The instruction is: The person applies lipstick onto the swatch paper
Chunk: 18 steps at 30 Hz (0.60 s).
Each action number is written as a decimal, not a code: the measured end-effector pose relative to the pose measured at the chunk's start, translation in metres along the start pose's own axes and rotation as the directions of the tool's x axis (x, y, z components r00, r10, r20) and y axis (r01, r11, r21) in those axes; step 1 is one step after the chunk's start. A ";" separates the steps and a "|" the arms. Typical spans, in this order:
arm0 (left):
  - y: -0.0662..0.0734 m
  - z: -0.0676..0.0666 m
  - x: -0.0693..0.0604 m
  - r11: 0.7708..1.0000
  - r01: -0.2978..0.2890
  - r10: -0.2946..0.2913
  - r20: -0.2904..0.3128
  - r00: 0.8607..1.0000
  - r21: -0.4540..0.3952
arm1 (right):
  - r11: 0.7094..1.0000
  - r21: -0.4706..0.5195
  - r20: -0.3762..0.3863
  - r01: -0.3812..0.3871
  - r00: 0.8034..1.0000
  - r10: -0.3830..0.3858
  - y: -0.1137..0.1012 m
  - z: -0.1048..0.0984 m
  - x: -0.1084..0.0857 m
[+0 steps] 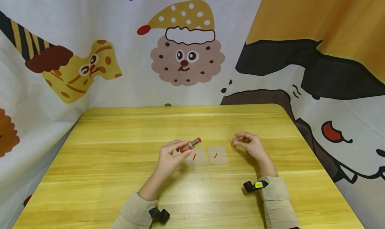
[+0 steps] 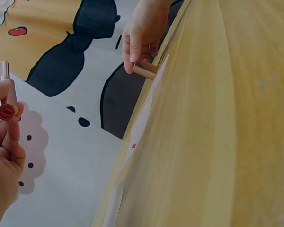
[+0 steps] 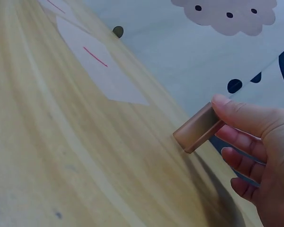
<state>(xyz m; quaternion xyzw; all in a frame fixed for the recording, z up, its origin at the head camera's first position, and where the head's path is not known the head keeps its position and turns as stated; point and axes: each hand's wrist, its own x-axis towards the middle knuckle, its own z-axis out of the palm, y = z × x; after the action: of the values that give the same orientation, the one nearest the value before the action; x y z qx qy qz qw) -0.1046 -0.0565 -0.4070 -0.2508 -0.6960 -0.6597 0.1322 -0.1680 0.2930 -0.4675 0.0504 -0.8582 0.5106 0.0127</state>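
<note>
My left hand (image 1: 169, 159) pinches an uncapped lipstick (image 1: 191, 144) between thumb and fingers, above the table. Its red tip points up and to the right. In the left wrist view, the tube's lower end with a dark red base (image 2: 7, 112) faces the camera. To the right, my right hand (image 1: 254, 149) pinches a copper-coloured lipstick cap (image 3: 199, 127) at one end, close to the tabletop. Two small pale paper squares (image 1: 202, 160) lie between the hands, each with a short red stroke (image 1: 215, 155). The left hand partly covers the left square.
A yellow wood-grain table (image 1: 105, 149) spreads under everything. Behind it hangs a white curtain (image 1: 129, 85) printed with cartoon figures. Both sleeves carry a black wrist camera (image 1: 160, 215).
</note>
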 end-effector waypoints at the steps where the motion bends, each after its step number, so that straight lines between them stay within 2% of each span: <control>1: 0.000 0.000 0.000 1.000 -0.002 0.002 0.000 1.000 -0.002 | 1.000 0.006 0.000 0.001 1.000 -0.001 0.001 0.000 0.000; 18: 0.001 0.000 0.001 1.000 -0.011 0.011 0.000 1.000 0.005 | 1.000 -0.002 0.006 0.005 1.000 -0.005 0.007 0.002 0.000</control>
<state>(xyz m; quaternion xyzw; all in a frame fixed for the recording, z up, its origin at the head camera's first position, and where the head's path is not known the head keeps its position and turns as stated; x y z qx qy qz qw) -0.1045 -0.0562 -0.4054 -0.2541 -0.6962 -0.6573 0.1364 -0.1687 0.2945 -0.4743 0.0543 -0.8587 0.5095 0.0114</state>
